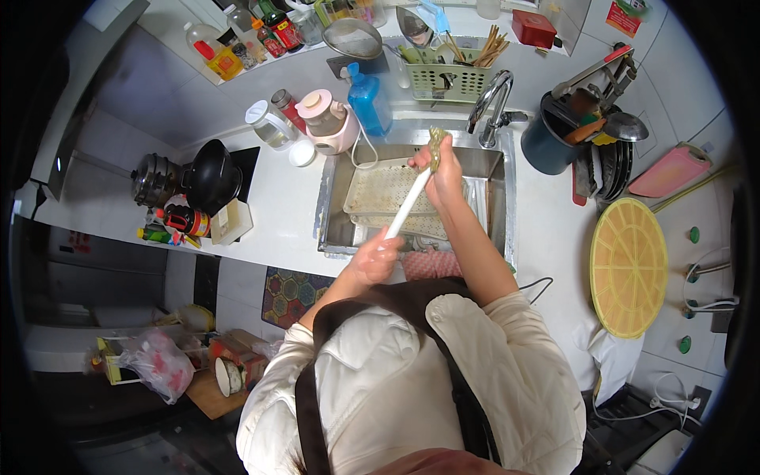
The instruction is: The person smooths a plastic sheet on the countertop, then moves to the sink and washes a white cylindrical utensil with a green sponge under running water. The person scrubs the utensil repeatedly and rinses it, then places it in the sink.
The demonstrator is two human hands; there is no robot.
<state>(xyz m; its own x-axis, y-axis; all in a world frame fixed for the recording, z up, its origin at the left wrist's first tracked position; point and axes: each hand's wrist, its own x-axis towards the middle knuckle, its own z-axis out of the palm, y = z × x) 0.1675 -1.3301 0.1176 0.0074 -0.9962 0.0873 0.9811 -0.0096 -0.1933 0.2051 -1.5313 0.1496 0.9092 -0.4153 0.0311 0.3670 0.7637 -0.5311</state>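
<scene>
My left hand [376,258] is closed around the lower end of a white rod [408,202], held slantwise over the steel sink [509,202]. At the rod's upper end, my right hand [446,181] grips a crumpled yellowish-green wad [437,145]. It could be a scouring pad or a brush head; whether it is fixed to the rod is hidden by my fingers. Below lies a pale perforated tray [380,187] in the sink, with another tray partly under it. A red-and-white checked cloth [430,265] lies by the sink's front edge.
A chrome faucet [490,113] rises behind the sink. Left of it stand a blue pump bottle [369,101], a pink kettle [329,122] and a glass jug [270,124]. On the right are a dark utensil bucket [543,142] and a round yellow board [629,267]. A wok [211,178] sits far left.
</scene>
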